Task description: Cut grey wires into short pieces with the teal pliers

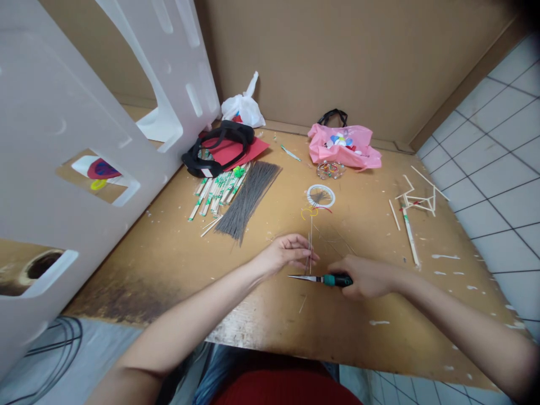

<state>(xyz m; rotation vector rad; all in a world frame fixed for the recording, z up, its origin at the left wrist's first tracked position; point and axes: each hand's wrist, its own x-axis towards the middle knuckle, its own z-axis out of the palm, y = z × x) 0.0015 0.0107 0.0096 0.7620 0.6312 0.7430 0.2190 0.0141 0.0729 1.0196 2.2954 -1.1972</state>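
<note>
My left hand (293, 251) pinches several thin wires (311, 239) that stand roughly lengthwise over the middle of the table. In my right hand (363, 275) are long-nose pliers (320, 279) with green and black handles, their tips pointing left. The jaws cross the near ends of the wires; whether they grip them I cannot tell. Just beyond lies a white ring (320, 196) with short dark wire pieces inside it. Yellow loops (309, 213) and a red strand lie at its near edge. More loose wires (337, 239) are on the table to the right.
At left lie a bundle of grey wires (248, 199), wrapped chopsticks (217, 191) and a black head strap (219, 147). A pink bag (343, 147) with bottle caps and a white bag (243, 108) stand behind. A stick frame (417, 201) is at right. White plastic panels (97, 95) rise at left.
</note>
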